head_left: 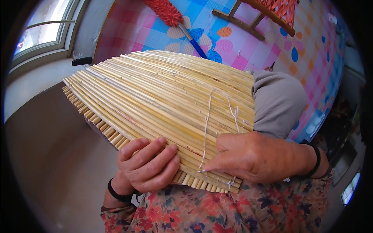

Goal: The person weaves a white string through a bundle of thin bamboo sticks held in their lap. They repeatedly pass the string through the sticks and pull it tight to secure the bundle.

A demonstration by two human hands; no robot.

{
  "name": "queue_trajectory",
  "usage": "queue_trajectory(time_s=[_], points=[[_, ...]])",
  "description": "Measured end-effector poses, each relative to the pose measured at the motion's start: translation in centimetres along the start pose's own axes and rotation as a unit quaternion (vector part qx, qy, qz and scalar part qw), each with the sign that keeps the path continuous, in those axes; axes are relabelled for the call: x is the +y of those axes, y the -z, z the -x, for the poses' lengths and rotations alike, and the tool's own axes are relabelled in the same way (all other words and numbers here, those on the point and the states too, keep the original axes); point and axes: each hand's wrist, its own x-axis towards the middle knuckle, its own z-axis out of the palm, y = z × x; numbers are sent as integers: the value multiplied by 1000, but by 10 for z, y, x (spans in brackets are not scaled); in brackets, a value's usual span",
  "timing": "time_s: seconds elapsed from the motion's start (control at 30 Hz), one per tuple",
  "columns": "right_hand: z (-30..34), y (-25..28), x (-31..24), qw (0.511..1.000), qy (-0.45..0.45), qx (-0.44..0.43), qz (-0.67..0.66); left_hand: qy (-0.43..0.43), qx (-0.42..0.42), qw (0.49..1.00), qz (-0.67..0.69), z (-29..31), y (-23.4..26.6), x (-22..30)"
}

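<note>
A mat of pale yellow stalks [167,101], laid side by side with a crosswise layer underneath, rests across my lap and slants toward the upper left. My left hand [149,167] is closed over its near edge, fingers on top and thumb hidden. My right hand [252,157] lies on the mat's near right part, thumb and finger pinching a thin metal needle [201,171] whose tip shows at the near stalks. White thread [205,128] loops loosely over the stalks from beside the needle and back toward my right hand. Small white stitches dot the surface.
A grey-clothed knee [278,103] juts out at the mat's right. Beyond lies a colourful checked cover [241,54], bearing a red fluffy duster [165,13] with a blue handle and a wooden frame with red webbing [272,9]. A black handle [81,61] stands near the window at left.
</note>
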Motion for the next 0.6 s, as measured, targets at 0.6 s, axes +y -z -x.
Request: queue_trajectory(time_s=[0.6], points=[[-44,25,-42,957,-98,-168,217,-42,143,989,-5,5,-25,-5]])
